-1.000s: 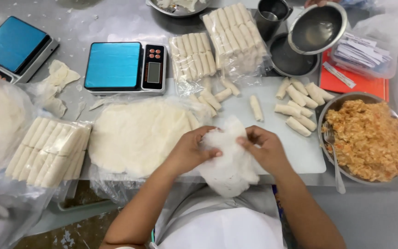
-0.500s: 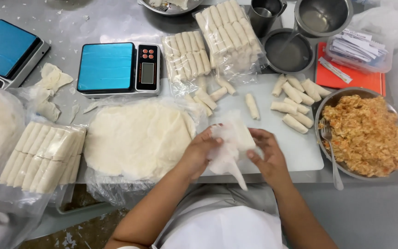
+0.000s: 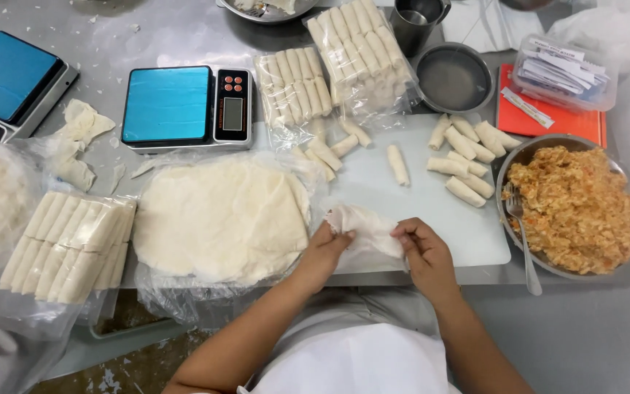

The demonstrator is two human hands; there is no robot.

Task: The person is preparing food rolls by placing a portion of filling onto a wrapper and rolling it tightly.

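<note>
On the cutting board (image 3: pixel 417 204), our left hand (image 3: pixel 322 252) and right hand (image 3: pixel 421 252) pinch a wrapper sheet (image 3: pixel 362 226), separating it; next, we judge, lay it flat.

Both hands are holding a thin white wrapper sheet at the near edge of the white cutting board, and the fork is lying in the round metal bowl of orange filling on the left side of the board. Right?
Not quite. In the head view, both the left hand and right hand do hold the thin white wrapper sheet at the white cutting board's near edge, and the fork does lie in the round metal bowl of orange filling, but that bowl sits right of the board.
</note>
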